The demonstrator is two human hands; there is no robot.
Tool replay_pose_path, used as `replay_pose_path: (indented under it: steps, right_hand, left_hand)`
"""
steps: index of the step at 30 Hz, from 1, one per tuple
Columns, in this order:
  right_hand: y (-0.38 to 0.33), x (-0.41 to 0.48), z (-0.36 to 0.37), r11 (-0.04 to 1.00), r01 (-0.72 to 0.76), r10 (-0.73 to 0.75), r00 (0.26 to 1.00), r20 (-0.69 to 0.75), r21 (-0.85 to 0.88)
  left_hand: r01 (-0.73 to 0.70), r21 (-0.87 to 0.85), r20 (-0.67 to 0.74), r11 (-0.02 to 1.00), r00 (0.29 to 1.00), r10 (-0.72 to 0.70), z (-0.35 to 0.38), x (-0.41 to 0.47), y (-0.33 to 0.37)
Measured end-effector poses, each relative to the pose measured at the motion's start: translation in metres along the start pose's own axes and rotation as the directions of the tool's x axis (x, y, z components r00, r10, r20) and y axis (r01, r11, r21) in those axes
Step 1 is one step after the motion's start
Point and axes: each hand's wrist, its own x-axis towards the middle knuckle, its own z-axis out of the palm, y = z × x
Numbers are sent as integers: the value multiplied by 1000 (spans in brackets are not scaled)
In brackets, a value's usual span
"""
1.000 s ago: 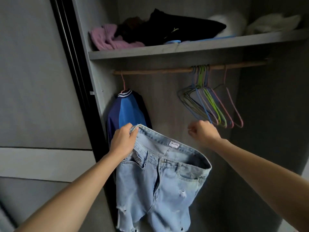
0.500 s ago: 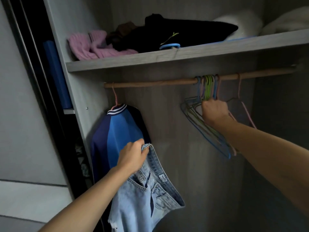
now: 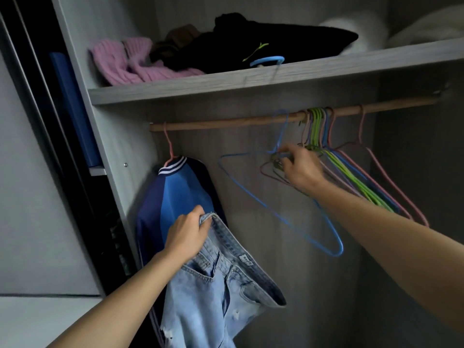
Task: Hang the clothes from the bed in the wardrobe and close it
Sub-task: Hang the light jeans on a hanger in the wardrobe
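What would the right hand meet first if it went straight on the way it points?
The blue hanger: the right hand points up-left and its fingers pinch the hanger's neck. Beyond that there is probably only the wardrobe's back panel, though depth is unclear.

Just the one view, worn on the head, wide-angle lens. Facing forward into the wardrobe (image 3: 251, 187) from right in front, close in on the rail (image 3: 226, 123). Sitting roughly level with the shelf (image 3: 276, 79), just catching its top along with the front edge. Rolled a bit as well, going by the side panel (image 3: 113, 136) leaning across the left of the frame. Taking in the left hand (image 3: 187, 238) low and left of centre and the right hand (image 3: 302, 169) up by the rail, both forearms (image 3: 376, 234) running off the bottom corners, big and near the lens.
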Motion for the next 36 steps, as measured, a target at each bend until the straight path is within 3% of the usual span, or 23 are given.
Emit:
replay_pose_path:
  steps: [3,6,12,16,20,24,30,36]
  right_hand:
    - [8,-25,22,952,-235,215,969,118,197]
    - [8,-67,33,919,-363,338,927,165,156]
    - [-7,-160,25,948,-291,302,950,78,-126]
    - [0,-191,23,967,-255,253,952,174,-15]
    - [-4,-210,23,939,-341,314,906,285,50]
    - [-7,-223,12,929,-358,370,907,200,-96]
    - [7,-239,-16,868,-319,258,944,205,381]
    - [31,-255,-13,919,-253,142,928,346,302]
  left_hand:
    - [-13,-50,17,999,1000,14,-5,-9,-17]
    - [-12,-105,55,994,998,18,-6,-22,-36]
    - [4,-209,166,978,986,31,5,-51,-67]
    - [13,-243,226,970,973,44,15,-70,-73]
    - [21,-211,215,977,976,25,16,-82,-71]
    - [53,-141,213,989,977,-22,14,-88,-71]
    - [124,-68,188,990,976,-109,14,-97,-65]
    - [181,-72,84,981,981,-175,7,-103,-56]
